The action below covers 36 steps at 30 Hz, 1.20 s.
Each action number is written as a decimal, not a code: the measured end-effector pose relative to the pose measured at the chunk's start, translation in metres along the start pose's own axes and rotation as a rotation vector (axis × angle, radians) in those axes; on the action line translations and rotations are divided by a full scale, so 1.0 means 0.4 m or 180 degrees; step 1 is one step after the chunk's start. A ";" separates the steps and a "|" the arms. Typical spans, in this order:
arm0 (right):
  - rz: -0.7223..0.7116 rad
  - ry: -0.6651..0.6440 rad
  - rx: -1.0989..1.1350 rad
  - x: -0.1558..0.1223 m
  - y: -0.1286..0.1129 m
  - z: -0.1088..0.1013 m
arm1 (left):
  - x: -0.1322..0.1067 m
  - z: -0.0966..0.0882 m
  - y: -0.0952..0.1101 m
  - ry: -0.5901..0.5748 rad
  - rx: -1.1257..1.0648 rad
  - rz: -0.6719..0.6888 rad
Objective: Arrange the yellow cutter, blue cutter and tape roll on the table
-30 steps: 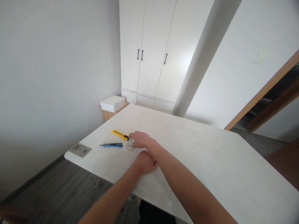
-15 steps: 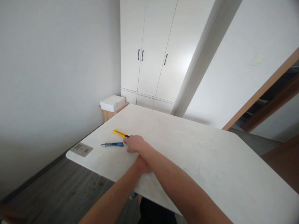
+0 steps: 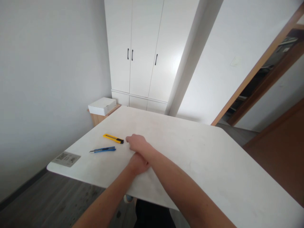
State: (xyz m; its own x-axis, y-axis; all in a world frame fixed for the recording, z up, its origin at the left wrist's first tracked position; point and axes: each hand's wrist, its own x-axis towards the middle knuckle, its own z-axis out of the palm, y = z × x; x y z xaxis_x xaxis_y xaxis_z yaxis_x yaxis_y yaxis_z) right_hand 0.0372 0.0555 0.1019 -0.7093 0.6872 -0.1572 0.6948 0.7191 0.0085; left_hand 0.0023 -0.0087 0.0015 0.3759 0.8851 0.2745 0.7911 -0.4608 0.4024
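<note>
A yellow utility knife (image 3: 111,138) with a black end lies on the white table (image 3: 180,139). Just below it in view rests a blue utility knife (image 3: 103,149), with its blade tip showing at the left. My right hand (image 3: 136,142) is a short gap to the right of the yellow knife, its visible fingertips apart and nothing seen in it. Crossing under my right wrist is my left hand (image 3: 138,163), low over the table; its fingers are hidden by the right forearm.
A printed label (image 3: 66,159) is stuck on the table's near left corner. Behind the far left edge, a white box (image 3: 102,106) sits on a wooden cabinet (image 3: 97,119). A tall white wardrobe (image 3: 142,72) stands at the back.
The view has turned right, so the room shifts left in it. My right hand has drawn away from the yellow knife, uncovering its black end. The arms stay crossed.
</note>
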 end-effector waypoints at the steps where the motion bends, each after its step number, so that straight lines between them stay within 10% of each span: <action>1: 0.0214 0.0111 -0.0028 -0.030 0.046 -0.004 | 0.001 -0.011 0.007 -0.0052 0.0073 0.0100; 9: 0.0935 -0.0474 -0.0148 -0.336 0.349 0.056 | 0.014 -0.038 0.030 -0.0049 0.0500 0.0064; 36: 0.0527 -0.0236 0.0367 -0.389 0.348 0.113 | 0.009 -0.047 0.027 -0.0046 0.0390 -0.0080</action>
State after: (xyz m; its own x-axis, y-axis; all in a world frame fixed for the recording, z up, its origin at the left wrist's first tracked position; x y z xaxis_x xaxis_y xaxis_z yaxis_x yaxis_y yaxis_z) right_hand 0.2494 0.0441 0.0829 -0.5767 0.7824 -0.2352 0.8131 0.5776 -0.0723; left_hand 0.0031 -0.0117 0.0233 0.3615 0.8975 0.2526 0.8530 -0.4277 0.2989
